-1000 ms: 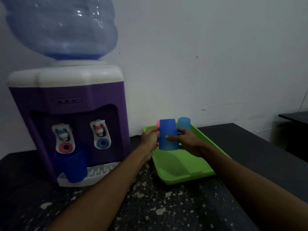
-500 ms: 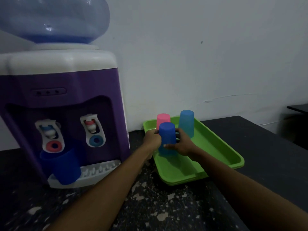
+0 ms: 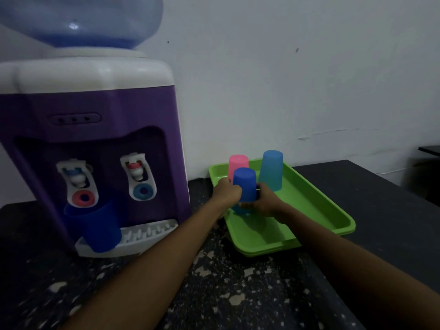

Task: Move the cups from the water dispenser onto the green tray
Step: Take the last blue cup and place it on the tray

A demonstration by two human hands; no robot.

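Speckled worktop (image 3: 226, 294) nearest. Dark blue cup (image 3: 97, 227) w/ rim up on dispenser (image 3: 95, 139) drip tray. Left hand (image 3: 227, 191) & right hand (image 3: 267, 202) both closed round upside-down blue cup (image 3: 244, 184) on green tray (image 3: 321, 210); behind it pink cup (image 3: 238, 163), light blue cup (image 3: 271, 170), also upside-down.

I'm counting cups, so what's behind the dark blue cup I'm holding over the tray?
Behind the dark blue cup stands an upside-down pink cup, its lower part covered. A light blue cup stands to its right on the green tray. Whatever is directly beneath the held cup is hidden.
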